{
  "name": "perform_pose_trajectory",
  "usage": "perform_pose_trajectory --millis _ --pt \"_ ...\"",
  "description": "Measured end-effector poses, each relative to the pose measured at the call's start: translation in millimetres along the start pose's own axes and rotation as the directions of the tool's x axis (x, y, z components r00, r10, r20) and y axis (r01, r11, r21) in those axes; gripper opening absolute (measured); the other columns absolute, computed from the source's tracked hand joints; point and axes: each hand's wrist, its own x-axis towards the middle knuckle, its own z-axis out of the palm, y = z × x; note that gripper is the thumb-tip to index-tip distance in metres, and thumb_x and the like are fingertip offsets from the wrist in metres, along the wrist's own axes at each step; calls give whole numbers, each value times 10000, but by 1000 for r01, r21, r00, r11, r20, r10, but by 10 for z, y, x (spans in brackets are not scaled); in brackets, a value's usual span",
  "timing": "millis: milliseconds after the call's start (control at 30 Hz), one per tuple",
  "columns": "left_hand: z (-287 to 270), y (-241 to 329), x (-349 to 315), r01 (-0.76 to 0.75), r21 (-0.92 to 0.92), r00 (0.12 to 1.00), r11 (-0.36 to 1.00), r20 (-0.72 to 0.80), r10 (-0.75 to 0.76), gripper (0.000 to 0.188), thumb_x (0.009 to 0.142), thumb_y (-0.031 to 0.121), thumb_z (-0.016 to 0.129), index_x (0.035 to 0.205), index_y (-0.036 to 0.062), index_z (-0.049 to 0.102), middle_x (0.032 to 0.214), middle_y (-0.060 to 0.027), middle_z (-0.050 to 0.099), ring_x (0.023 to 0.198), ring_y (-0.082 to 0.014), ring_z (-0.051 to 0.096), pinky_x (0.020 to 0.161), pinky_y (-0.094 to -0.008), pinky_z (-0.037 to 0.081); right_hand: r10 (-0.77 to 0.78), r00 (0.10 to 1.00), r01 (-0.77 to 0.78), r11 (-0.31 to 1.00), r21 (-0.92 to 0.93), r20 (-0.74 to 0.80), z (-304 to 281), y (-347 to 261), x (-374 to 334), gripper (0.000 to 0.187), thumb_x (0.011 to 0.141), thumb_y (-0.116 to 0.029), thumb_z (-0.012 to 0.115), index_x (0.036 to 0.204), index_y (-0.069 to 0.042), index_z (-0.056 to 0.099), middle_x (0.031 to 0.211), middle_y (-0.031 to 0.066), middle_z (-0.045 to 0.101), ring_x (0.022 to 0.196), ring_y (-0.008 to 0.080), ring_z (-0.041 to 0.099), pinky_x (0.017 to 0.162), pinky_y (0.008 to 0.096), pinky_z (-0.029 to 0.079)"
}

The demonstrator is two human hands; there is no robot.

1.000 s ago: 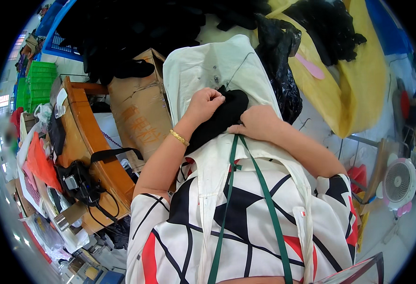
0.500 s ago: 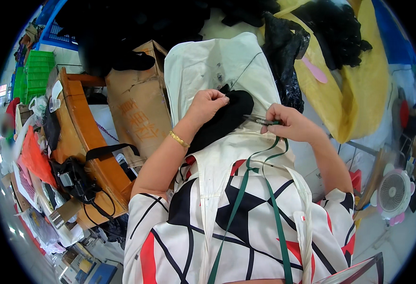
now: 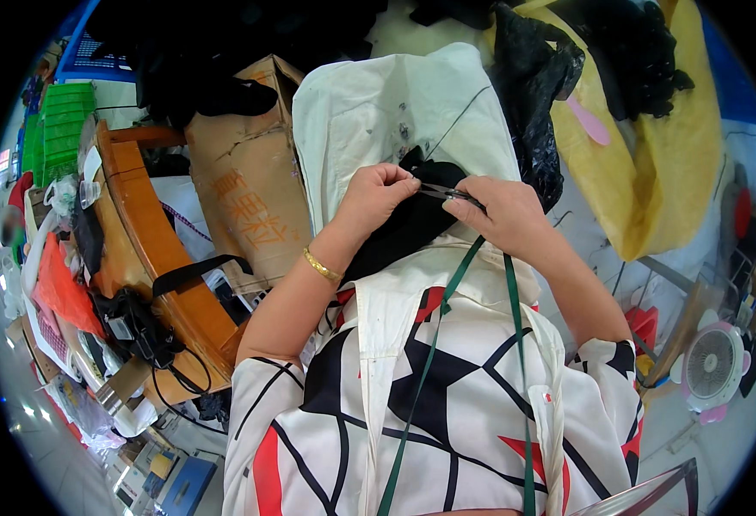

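A soft black cloth piece [image 3: 404, 223] lies over my lap on the whitish apron [image 3: 339, 103]. My left hand [image 3: 380, 196] is closed in a pinch at the upper edge of the cloth. Whether a thread is also between its fingertips is too small to tell. In my right hand [image 3: 500, 211] is a pair of small thread snips [image 3: 442, 191]. Their blades point left and reach to the left fingertips, over the cloth. A green ribbon [image 3: 434, 344] runs from near the right hand down my front. A dark thread [image 3: 459, 120] lies across the apron beyond the cloth.
At the left stand a cardboard box [image 3: 240, 176] and a wooden bench [image 3: 150, 245]. A black plastic bag [image 3: 533, 112] and a yellow sack [image 3: 653, 189] with black pieces sit at the right. Black cloth heaps [image 3: 249, 43] lie ahead. A fan [image 3: 712, 365] stands far right.
My right hand has moved left with the snips, bringing the blades from the cloth's right edge to the left fingertips. My left hand keeps its pinch. The view has shifted slightly.
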Motion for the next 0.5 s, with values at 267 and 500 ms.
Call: perform_pose_trajectory --millis 267,500 --pt "3 15 -12 28 -41 1000 999 13 -27 135 904 134 710 938 3 703 838 12 671 749 -48 574 702 -198 455 -114 983 96 987 -128 -146 111 80 25 285 848 -348 699 848 -64 688 745 101 643 669 303 634 571 400 473" --pt "11 46 -32 50 -80 999 996 12 -49 125 903 127 716 941 8 706 836 16 670 746 -44 572 699 -192 455 -113 984 91 983 -156 -136 146 77 59 331 865 -384 662 756 -73 630 727 91 621 677 309 633 561 422 470"
